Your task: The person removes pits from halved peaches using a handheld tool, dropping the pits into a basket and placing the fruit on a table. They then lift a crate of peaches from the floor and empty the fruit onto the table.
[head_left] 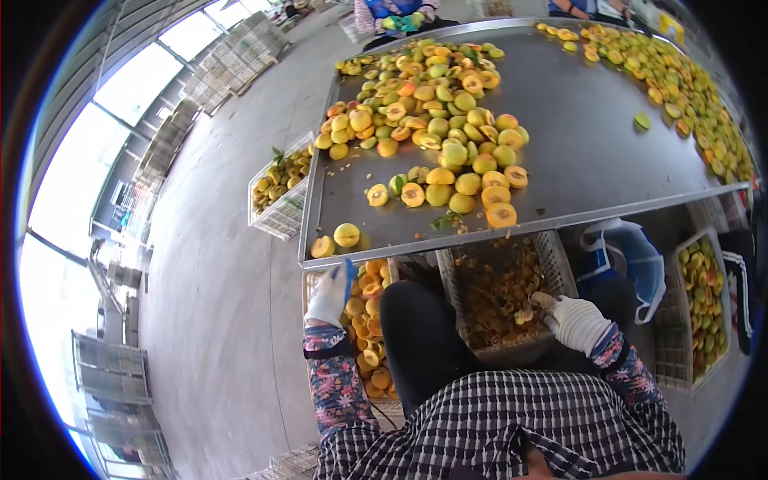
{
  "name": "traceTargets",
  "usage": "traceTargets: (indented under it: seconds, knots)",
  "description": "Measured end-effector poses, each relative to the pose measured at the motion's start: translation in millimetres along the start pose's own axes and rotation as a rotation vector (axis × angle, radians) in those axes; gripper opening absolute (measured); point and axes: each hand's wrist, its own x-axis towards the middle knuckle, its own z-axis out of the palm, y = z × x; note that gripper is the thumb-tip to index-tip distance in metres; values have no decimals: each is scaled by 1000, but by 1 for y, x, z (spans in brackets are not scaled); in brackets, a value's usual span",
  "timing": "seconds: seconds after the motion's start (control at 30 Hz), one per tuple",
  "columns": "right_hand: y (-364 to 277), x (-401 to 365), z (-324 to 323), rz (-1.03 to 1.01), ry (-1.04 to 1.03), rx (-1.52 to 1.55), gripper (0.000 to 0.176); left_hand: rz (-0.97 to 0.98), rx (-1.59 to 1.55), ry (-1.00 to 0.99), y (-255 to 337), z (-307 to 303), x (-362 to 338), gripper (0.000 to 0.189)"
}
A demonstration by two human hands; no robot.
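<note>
My left hand (329,298), in a white glove with blue on the fingers, is at the table's front left corner, above a crate of halved peaches (370,320). Its fingers stretch toward the table edge and I see nothing held in them. Two cut peach halves (346,234) lie on the tabletop just beyond it. My right hand (578,323), in a white knitted glove with brown-stained fingertips, is over a crate of brown pits and scraps (496,308). Those fingers are curled together; what they hold, if anything, is too small to make out.
A metal table (576,144) with a raised rim carries a large pile of peach halves (436,112) and another pile (680,88) at right. Fruit crates stand at left (280,196) and right (700,312). A blue-and-white mask-like item (636,256) hangs below the edge. Co-workers sit opposite.
</note>
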Motion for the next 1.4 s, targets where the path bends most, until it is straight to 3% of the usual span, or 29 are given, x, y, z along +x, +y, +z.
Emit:
traceTargets:
  seconds: [0.1,0.2,0.27,0.33,0.4,0.5,0.53,0.6,0.7,0.73,0.8,0.83,0.93,0.97,1.07,1.1,1.2,1.23,1.33,1.4]
  knots:
    - [-5,8,-7,0,-73,-5,49,-146,96,-37,33,-21,3,35]
    - [-3,15,2,-19,-68,5,55,-149,-201,45,56,-30,45,45]
    - [-1,21,4,-12,-67,13,56,-34,-385,25,53,-2,95,47]
    - [-17,29,-12,5,-112,36,51,-52,-299,-5,61,25,146,52]
    - [-15,34,-8,-33,-115,105,48,148,77,46,54,67,195,65]
    - [-12,40,-8,19,-164,107,48,-324,73,-373,88,78,234,73]
    - [-8,40,-4,34,-174,101,48,-376,-131,-633,51,119,276,78]
    - [1,43,-3,35,-196,134,48,-197,39,-611,65,131,281,82]
    - [7,50,-3,29,-221,186,48,92,-55,-702,83,117,270,89]
    - [8,53,-3,26,-221,209,49,-57,-220,-874,108,94,251,83]
    - [13,57,1,-1,-221,242,50,254,-310,-814,120,86,233,72]
    - [18,60,7,-26,-219,252,51,293,-418,-783,121,90,229,60]
    - [23,67,8,-32,-290,305,57,171,-631,-741,124,90,250,52]
    - [24,68,6,-22,-332,328,61,145,-436,-530,131,93,256,46]
    - [24,63,1,-119,-313,381,74,77,-628,-225,179,119,269,51]
    - [19,64,-10,-89,-377,359,86,127,-478,-221,203,115,268,56]
    - [22,64,-9,-114,-374,395,87,141,-20,-209,253,123,260,66]
    - [25,62,-1,-133,-320,469,85,98,-9,-237,262,123,258,64]
    - [23,67,-8,-19,-441,382,84,-2,-37,-298,271,115,259,59]
    - [21,61,-10,-79,-396,395,83,-26,-133,-331,259,122,265,57]
